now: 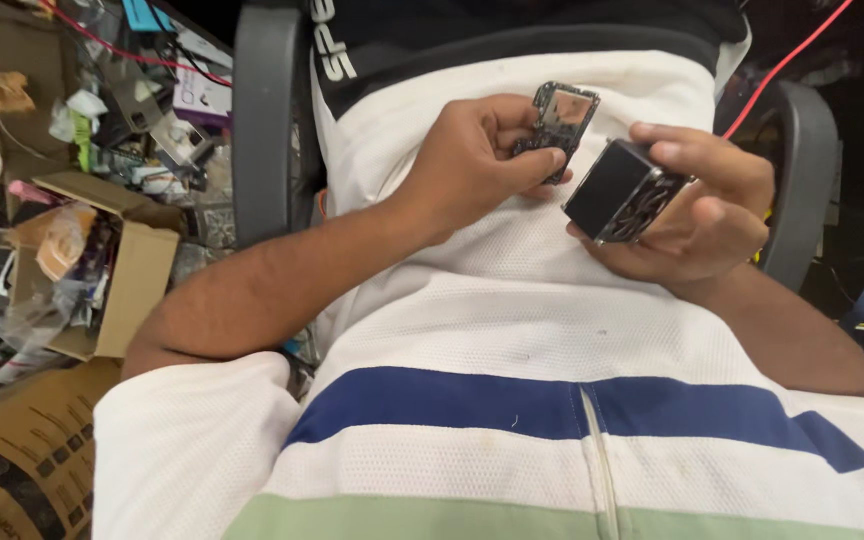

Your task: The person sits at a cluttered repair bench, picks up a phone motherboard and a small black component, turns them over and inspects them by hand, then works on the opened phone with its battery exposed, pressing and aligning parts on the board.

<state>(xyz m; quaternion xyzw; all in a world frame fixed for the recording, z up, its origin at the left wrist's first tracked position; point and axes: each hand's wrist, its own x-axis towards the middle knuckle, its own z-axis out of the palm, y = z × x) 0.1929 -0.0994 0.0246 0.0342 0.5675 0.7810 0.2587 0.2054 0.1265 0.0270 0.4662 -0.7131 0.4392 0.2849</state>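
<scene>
Nearest, low in frame, a striped shirt (552, 440). At centre the left hand (472, 165) pinches one circuit board (559, 118); right of it, the right hand (702, 205) grips one black fan block (620, 192) — best kept close and steady. Far left, one open carton (132, 270).

A: What's hidden on the board (559, 122)?
B: Lower half, behind left hand (472, 160) fingers. Parts too small to tell.
A: Black box (620, 190)?
B: Far end buried in right hand (707, 205). Red wire (787, 62) cut off at top edge.
</scene>
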